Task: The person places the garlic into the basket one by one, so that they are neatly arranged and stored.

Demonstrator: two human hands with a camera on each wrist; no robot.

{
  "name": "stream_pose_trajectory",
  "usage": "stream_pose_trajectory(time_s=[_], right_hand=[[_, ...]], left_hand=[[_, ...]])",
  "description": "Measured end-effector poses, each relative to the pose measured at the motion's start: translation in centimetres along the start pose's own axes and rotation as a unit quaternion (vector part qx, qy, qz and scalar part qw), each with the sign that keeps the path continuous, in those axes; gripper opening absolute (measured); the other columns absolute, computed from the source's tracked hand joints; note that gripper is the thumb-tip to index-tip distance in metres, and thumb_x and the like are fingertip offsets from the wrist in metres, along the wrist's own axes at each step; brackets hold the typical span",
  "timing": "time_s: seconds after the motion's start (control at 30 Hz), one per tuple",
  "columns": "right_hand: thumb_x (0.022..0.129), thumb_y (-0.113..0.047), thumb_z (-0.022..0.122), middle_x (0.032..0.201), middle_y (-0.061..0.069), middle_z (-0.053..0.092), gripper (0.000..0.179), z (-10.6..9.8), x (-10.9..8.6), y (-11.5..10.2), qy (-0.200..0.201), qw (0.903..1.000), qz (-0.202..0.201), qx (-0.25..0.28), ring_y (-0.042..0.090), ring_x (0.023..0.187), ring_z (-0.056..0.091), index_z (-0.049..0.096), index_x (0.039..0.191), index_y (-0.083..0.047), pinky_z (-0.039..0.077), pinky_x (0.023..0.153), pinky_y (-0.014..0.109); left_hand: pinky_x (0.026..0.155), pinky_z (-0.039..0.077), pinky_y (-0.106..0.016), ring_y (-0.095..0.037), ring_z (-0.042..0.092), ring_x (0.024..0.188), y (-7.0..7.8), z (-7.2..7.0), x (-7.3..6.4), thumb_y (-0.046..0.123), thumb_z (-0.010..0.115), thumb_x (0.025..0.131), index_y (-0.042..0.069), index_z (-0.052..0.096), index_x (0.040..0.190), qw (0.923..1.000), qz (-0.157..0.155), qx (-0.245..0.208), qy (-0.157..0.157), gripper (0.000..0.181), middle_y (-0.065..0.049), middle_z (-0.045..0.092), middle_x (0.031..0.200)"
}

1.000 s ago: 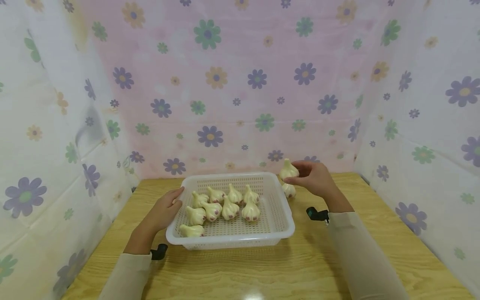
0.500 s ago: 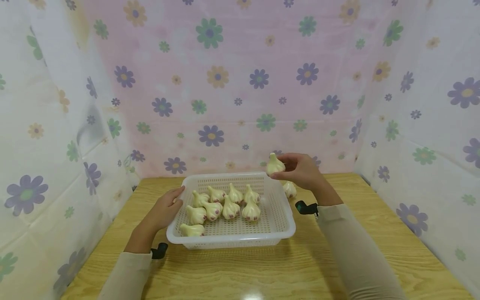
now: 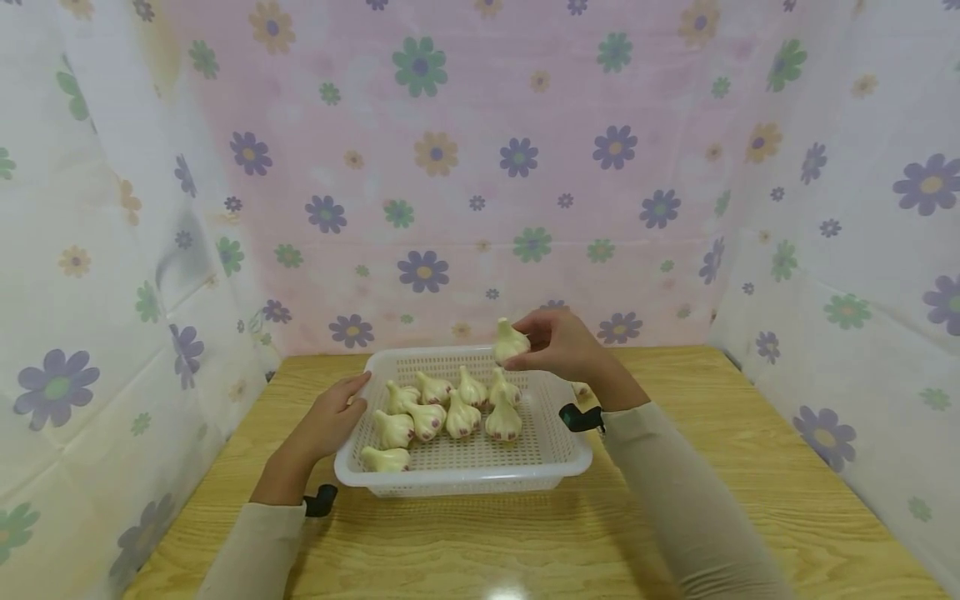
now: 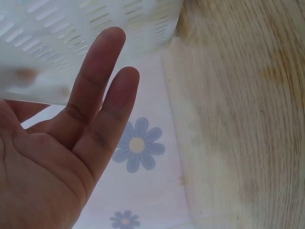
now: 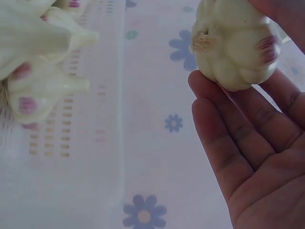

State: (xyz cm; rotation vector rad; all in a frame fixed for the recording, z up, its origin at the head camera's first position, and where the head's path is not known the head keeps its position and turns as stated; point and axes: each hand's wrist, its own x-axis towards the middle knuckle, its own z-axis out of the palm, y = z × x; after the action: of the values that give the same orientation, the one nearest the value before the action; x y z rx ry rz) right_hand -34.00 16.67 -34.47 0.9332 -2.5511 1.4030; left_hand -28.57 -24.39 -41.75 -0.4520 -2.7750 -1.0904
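My right hand (image 3: 564, 348) pinches a garlic bulb (image 3: 512, 342) above the back rim of a white plastic basket (image 3: 480, 477). That bulb has its stem up. In the right wrist view, its root end and a purple patch show, with fingertips (image 5: 208, 114) under it. My left hand (image 3: 335, 421) rests against the basket's left rim. Two of its fingers (image 4: 102, 57) stretch straight along the outer wall in the left wrist view; its thumb is hard to make out there. Several garlic bulbs (image 3: 462, 417) lie in the basket, mostly toward its left and middle.
Another garlic bulb (image 3: 581, 389) sits on the wooden table (image 3: 450, 550) right of the basket, mostly hidden by the right hand and wrist. Flowered cloth (image 3: 465, 275) stands behind the table and on both sides. Each wrist carries a black camera mount (image 3: 581, 417).
My right hand has carried the garlic bulb leftward from beyond the basket's right rim to above its back rim, rising and then dipping. The left hand has stayed at the left rim.
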Motion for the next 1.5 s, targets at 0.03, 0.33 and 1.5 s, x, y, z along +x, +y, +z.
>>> stream_pose_trajectory(time_s=[0.03,0.33,1.5], right_hand=[[0.075,-0.035,0.093,0.104,0.003,0.076,0.051,0.3,0.1,-0.2,-0.007,1.0000,0.002,0.002,0.021,0.089,0.075,0.073,0.120,-0.020,0.062,0.082,0.037],[0.078,-0.042,0.090,0.115,-0.007,0.072,0.053,2.7,0.9,-1.3,-0.056,0.9975,-0.013,-0.039,0.015,0.105,0.066,0.072,0.124,-0.024,0.057,0.092,0.040],[0.075,-0.029,0.093,0.139,0.001,0.068,0.054,10.4,3.3,-2.9,-0.309,0.9479,0.006,-0.078,0.011,0.104,0.075,0.076,0.126,-0.021,0.059,0.089,0.028]], left_hand=[[0.106,0.048,-0.062,-0.049,0.050,0.137,0.0,0.0,0.0,0.018,0.040,0.107,0.002,0.035,0.161,1.0000,0.002,0.000,-0.001,0.056,-0.028,0.038,0.160],[0.106,0.047,-0.062,-0.048,0.050,0.138,0.0,0.0,0.1,0.019,0.040,0.108,0.004,0.034,0.161,1.0000,-0.002,0.003,-0.002,0.056,-0.027,0.038,0.160],[0.109,0.045,-0.063,-0.049,0.047,0.140,0.0,0.0,0.0,0.016,0.040,0.107,0.001,0.035,0.160,1.0000,0.007,0.001,-0.002,0.055,-0.027,0.037,0.161]])
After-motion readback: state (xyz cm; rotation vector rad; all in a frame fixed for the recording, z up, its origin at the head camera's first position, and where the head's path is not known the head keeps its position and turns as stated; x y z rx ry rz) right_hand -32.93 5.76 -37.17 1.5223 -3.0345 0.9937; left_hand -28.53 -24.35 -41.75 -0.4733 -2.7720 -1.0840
